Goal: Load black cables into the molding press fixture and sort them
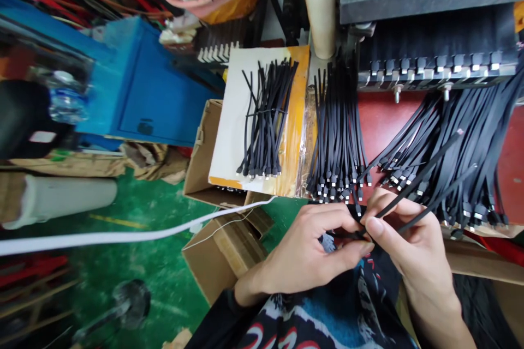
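Close to my body, both hands meet over black flat cables (421,177). My left hand (313,245) pinches the cable ends between thumb and fingers. Beside it, my right hand (403,234) is closed on the same cables, whose free lengths stick out up and to the right. Just beyond my hands lies a row of black cables with metal plugs (338,125). Farther left, a tied bundle of cables (268,120) rests on a white board (229,114). A large pile of cables (470,152) spreads on the red table (374,120) to the right.
A metal fixture (434,43) holding a row of plugs stands at the back right. Cardboard boxes (225,251) sit below the board. A white cable (143,235) crosses the left side. A blue cabinet (164,87) and a pink basin (221,2) are behind.
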The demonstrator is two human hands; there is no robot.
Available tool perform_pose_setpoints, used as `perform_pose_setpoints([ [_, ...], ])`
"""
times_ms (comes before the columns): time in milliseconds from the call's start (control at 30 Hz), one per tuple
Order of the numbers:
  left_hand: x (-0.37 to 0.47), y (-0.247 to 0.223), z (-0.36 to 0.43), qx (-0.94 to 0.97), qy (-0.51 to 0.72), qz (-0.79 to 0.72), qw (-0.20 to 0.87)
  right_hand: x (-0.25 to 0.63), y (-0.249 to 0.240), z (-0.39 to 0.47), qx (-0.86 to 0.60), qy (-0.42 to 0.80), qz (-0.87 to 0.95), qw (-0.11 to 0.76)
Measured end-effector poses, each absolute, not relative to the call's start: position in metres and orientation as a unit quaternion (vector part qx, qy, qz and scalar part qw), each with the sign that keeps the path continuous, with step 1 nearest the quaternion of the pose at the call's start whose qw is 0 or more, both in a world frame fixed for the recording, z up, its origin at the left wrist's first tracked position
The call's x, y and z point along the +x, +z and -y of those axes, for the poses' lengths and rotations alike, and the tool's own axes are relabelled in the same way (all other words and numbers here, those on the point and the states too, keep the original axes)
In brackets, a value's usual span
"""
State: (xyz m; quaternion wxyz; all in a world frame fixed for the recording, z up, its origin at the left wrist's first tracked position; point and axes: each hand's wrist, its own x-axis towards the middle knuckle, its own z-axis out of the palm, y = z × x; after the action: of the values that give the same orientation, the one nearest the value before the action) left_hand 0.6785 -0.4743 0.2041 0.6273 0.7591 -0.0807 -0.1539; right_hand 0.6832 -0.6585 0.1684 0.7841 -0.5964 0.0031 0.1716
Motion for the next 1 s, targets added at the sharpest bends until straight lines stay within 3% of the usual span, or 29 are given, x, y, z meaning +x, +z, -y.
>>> perform_pose_setpoints([
  [433,0.678,0.203,0.477,0.763,-0.141,0.093,0.624,0.689,0.163,0.652,-0.489,0.242,-0.054,0.836],
  [1000,0.68,0.197,0.474,0.728,-0.207,0.034,0.652,0.687,0.154,0.673,-0.556,0.198,-0.014,0.807],
])
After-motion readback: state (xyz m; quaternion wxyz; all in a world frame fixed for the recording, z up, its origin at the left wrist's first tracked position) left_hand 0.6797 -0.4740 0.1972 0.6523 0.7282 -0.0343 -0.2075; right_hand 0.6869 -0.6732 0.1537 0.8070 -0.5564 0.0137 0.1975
